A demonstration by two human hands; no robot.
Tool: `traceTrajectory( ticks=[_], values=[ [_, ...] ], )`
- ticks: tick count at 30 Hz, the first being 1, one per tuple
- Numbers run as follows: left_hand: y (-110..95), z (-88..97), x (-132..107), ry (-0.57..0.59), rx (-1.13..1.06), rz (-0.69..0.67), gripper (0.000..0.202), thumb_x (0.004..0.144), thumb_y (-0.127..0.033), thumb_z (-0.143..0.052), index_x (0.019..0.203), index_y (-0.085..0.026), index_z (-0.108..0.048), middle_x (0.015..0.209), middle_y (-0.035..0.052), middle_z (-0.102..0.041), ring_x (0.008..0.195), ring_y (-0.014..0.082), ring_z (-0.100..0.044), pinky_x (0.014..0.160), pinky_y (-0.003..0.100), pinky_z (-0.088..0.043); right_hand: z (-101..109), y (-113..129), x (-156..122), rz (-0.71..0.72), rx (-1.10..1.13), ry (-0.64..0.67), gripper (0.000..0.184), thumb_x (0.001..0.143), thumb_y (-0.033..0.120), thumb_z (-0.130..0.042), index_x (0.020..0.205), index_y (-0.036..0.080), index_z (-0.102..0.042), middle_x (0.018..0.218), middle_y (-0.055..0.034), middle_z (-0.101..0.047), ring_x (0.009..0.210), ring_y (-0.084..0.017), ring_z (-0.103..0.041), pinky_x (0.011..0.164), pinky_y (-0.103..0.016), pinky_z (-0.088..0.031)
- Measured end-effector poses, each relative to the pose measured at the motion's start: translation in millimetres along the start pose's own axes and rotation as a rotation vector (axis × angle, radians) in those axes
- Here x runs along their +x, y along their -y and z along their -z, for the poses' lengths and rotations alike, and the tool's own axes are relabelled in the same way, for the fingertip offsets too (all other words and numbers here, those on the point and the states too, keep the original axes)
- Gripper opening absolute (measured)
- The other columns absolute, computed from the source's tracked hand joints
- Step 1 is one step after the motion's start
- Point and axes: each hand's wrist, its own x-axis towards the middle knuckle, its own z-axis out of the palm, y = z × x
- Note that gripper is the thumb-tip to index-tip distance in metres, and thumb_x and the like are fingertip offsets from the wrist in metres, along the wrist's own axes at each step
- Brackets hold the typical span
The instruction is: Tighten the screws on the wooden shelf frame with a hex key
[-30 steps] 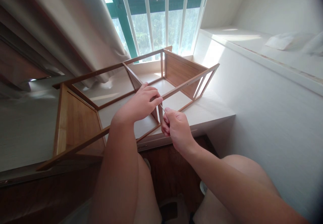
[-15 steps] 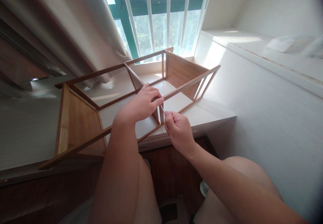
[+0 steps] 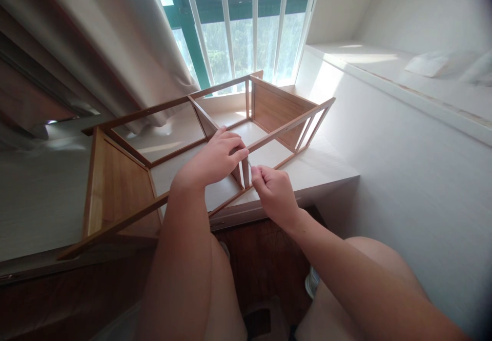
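Shelf frame (image 3: 115,187): honey-brown wood with fine straight grain, as I read it. Thin tool (image 3: 248,162): silver-grey. Ledge (image 3: 315,169): plain off-white. Curtain (image 3: 126,48): beige, unpatterned. Window frame (image 3: 188,28): dark green, with white bars (image 3: 255,23). Floor (image 3: 257,259): dark reddish-brown. Wall (image 3: 403,177): white.

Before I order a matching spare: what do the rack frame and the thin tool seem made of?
The rack frame, in the left hand: bamboo or light wood, tan, satin; straight grain shows on the panels. The thin tool, pinched in the right hand: probably bare metal, pale, too small for certainty.
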Motion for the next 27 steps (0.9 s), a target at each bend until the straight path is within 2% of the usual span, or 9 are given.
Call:
traceTrajectory(
  ticks=[4, 9, 16, 21, 27],
  values=[
    [-1.5, 1.0, 0.0, 0.012, -0.003, 0.027, 0.035, 0.099, -0.043, -0.040, 0.095, -0.019, -0.066, 0.129, 0.0055, -0.063, 0.143, 0.0269, -0.036, 0.127, 0.046, -0.017, -0.1, 1.3, 3.2, 0.016, -0.075, 0.037, 0.040, 0.099, 0.035, -0.042, 0.063, 0.021, -0.032, 0.055, 0.0053, -0.028, 0.053, -0.011, -0.029, 0.058, -0.030, -0.021],
    [-1.1, 0.7, -0.7, 0.006, -0.007, 0.023, 0.035, 0.099, -0.042, -0.041, 0.095, -0.019, -0.066, 0.130, 0.0054, -0.063, 0.143, 0.0270, -0.036, 0.127, 0.044, -0.016, -0.3, 6.5, -1.0, 0.038, -0.166, 0.090, 0.037, 0.098, 0.031, -0.043, 0.064, 0.022, -0.032, 0.055, 0.0044, -0.032, 0.053, -0.012, -0.032, 0.059, -0.030, -0.021],
    [0.7, -0.1, -1.4, -0.001, 0.000, 0.002, 0.033, 0.099, -0.041, -0.042, 0.093, -0.019, -0.066, 0.127, 0.0046, -0.064, 0.138, 0.0253, -0.041, 0.127, 0.043, -0.017, -0.2, 5.9, 0.0, 0.065, -0.202, 0.054, 0.038, 0.099, 0.032, -0.041, 0.064, 0.022, -0.031, 0.054, 0.0045, -0.032, 0.052, -0.012, -0.032, 0.058, -0.029, -0.022],
    [0.1, 0.3, -0.4, -0.004, -0.004, -0.010, 0.032, 0.099, -0.040, -0.042, 0.092, -0.019, -0.065, 0.124, 0.0045, -0.066, 0.140, 0.0241, -0.039, 0.128, 0.040, -0.013, 0.2, 7.9, 0.8, 0.087, -0.225, 0.057, 0.036, 0.099, 0.031, -0.041, 0.065, 0.022, -0.032, 0.055, 0.0040, -0.034, 0.053, -0.012, -0.033, 0.059, -0.029, -0.022],
    [0.9, -0.7, -1.0, 0.002, 0.002, 0.008, 0.034, 0.099, -0.042, -0.041, 0.094, -0.019, -0.066, 0.128, 0.0045, -0.064, 0.141, 0.0260, -0.038, 0.127, 0.045, -0.016, 4.4, 9.4, 1.6, 0.079, -0.257, 0.049, 0.037, 0.099, 0.032, -0.040, 0.064, 0.022, -0.031, 0.054, 0.0035, -0.035, 0.053, -0.012, -0.033, 0.059, -0.030, -0.021]
  ],
)
